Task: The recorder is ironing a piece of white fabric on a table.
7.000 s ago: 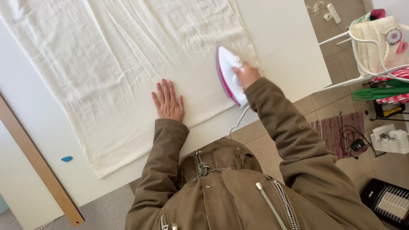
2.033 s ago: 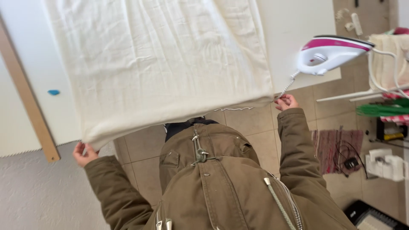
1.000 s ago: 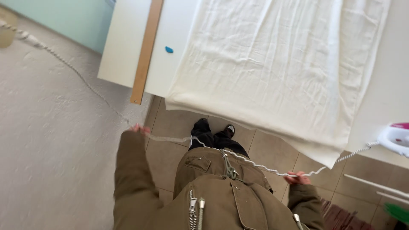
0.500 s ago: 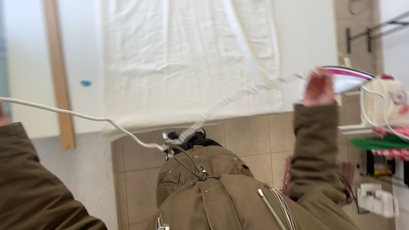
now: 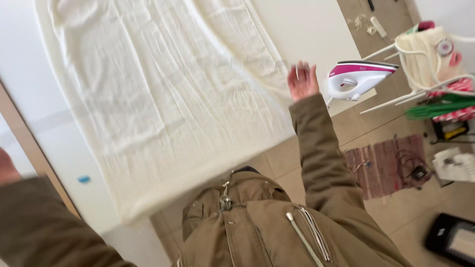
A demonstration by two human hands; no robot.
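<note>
One cream cloth point(image 5: 163, 104) spread across the white counter point(image 5: 307, 29), one pink-and-white iron point(image 5: 357, 79) upright at its right edge, right hand point(image 5: 303, 81) beside it, fingers spread and empty, left hand point(image 5: 7, 168) blurred, grip unclear

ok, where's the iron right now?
Head view, right side: the iron stands on its heel at the white table's right edge, just beyond the open right hand.

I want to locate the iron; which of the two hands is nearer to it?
The right hand, raised open beside the pink and white iron; the left hand is far off at the frame's left edge.
</note>
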